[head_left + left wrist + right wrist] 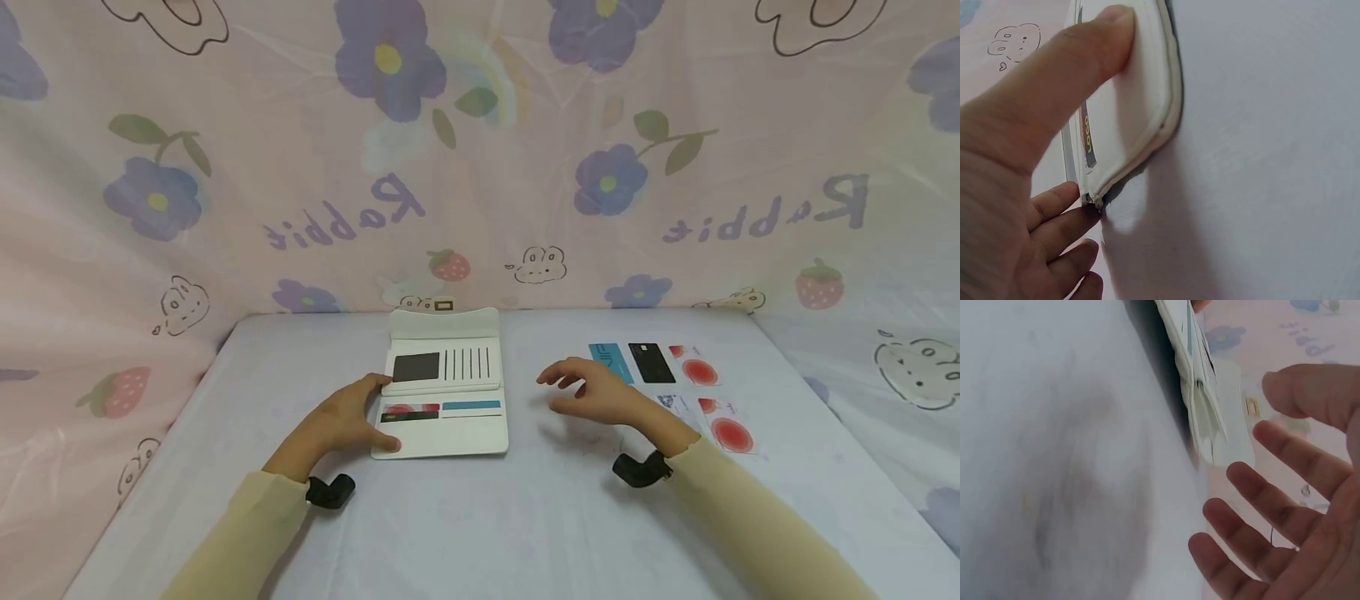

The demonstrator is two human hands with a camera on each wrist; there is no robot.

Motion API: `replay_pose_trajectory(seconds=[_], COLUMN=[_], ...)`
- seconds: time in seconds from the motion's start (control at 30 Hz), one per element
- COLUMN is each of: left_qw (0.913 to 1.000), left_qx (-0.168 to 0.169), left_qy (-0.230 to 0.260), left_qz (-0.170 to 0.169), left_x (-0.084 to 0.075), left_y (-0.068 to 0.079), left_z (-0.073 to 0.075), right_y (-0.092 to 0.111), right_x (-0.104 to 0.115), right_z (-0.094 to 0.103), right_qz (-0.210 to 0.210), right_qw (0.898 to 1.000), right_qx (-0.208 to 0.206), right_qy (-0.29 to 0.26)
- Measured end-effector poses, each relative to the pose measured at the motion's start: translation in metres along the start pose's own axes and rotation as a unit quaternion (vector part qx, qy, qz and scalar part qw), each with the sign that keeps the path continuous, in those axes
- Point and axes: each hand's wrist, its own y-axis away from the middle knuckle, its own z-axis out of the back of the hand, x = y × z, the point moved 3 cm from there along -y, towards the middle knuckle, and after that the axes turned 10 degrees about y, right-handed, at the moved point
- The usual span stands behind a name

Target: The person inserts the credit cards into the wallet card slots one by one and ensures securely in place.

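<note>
An unfolded white wallet (465, 437) lies on the table, with a dark window and a row of slots on its upper panel. Cards (408, 410) show in the lower panel's pockets: a red-and-white one, a black one and a blue one. My left hand (341, 421) holds the wallet's left side; in the left wrist view the thumb (1094, 47) presses on the lower panel while fingertips meet the edge by the fold. Right of the wallet, my right hand (592, 396) hovers above the table with loosely bent fingers and nothing in them.
On the right of the table lie a blue card (611, 361), a black card (652, 363), two red-and-white cards, one far (696, 367) and one near (727, 427), and a white card (672, 406) with a printed code, partly behind my right hand. A patterned curtain (480, 167) hangs behind.
</note>
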Motion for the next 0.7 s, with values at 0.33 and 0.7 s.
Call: replay_pose_trajectory(seconds=[0.33, 0.7], left_qw=[1.0000, 0.9999], left_qx=[-0.003, -0.006], left_qy=[-0.007, -0.015], left_qz=[0.001, -0.006], left_x=[0.003, 0.003], left_y=[-0.001, 0.000], left_z=[-0.002, -0.002], right_y=[0.027, 0.052], right_x=[-0.025, -0.051], right_z=[0.020, 0.041], right_qz=[-0.014, -0.040], right_qw=[0.999, 0.996], right_qx=[0.004, 0.011], right_qy=[0.033, 0.077])
